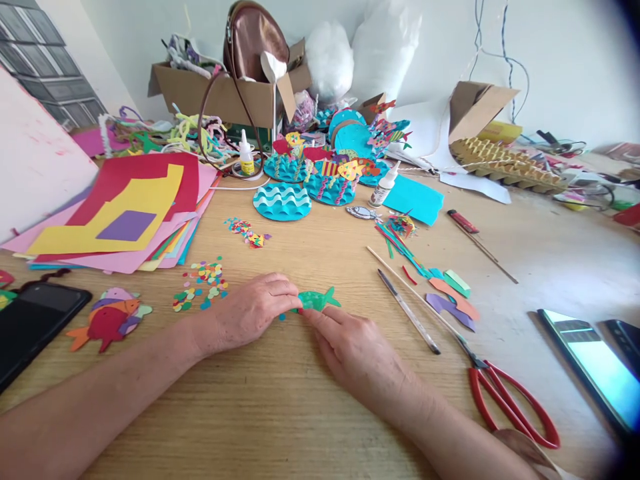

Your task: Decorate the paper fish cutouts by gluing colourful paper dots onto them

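Observation:
A green paper fish (316, 300) lies on the table in front of me, its tail toward the right. My left hand (255, 307) holds its head end, the fingers pressed together. With its fingertips on the fish's lower edge, my right hand (353, 337) is closed too. A small red bit shows at the fish's head, between the fingertips of both hands. Left of my left hand, several coloured paper dots (213, 273) are scattered. Cut paper fish (111, 321) in red, orange and purple lie stacked farther left.
Coloured paper sheets (125, 200) are piled at left, near a black phone (43, 320). Red-handled scissors (505, 393), a pen (410, 313), a wooden stick (415, 290) and paper scraps lie right. Glue bottles (384, 185) and blue wave-topped discs (283, 202) stand behind.

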`<state>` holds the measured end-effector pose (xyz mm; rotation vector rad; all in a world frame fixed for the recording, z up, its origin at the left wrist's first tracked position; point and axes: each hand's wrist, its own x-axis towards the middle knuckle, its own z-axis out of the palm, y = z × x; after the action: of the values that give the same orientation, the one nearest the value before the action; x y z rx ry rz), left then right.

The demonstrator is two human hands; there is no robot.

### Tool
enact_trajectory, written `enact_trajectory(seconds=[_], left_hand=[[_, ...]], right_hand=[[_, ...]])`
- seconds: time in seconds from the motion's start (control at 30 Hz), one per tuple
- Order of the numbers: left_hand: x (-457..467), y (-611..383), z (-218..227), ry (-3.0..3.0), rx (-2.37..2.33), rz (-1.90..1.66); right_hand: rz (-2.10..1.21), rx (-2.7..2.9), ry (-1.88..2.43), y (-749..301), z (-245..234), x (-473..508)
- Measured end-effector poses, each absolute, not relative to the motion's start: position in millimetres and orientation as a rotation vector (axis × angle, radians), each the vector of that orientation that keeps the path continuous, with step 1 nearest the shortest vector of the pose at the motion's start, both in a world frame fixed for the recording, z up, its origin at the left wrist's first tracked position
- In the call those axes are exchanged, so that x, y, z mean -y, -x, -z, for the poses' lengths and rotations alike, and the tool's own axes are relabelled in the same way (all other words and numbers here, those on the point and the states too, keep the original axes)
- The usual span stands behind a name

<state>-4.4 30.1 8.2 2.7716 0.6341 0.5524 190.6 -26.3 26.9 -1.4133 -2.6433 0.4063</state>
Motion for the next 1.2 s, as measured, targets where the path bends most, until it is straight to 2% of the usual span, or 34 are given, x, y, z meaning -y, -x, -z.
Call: enact_trajectory(seconds=[0.37,0.67,0.97,1.2], left_hand=[[-29.5,4.4,-9.1,-2.724,-0.642,-0.551],[-29.6,6.1,-8.7,-2.700,-0.631,-0.538],[-29.8,5.8,-9.7,-2.705,-0.638,-0.533],[-30.1,6.4,-9.0,-2.725,-0.638,-0.514]], right_hand=[[-0.367,2.690,1.451,-187.5,-27.1,25.6],[-0.566,2.574,1.492,-191.5,-34.5,24.7],[-0.436,2.685,1.509,-185.4,-33.3,22.8],[-0.604,2.561,1.500,-191.8,-33.8,23.3]])
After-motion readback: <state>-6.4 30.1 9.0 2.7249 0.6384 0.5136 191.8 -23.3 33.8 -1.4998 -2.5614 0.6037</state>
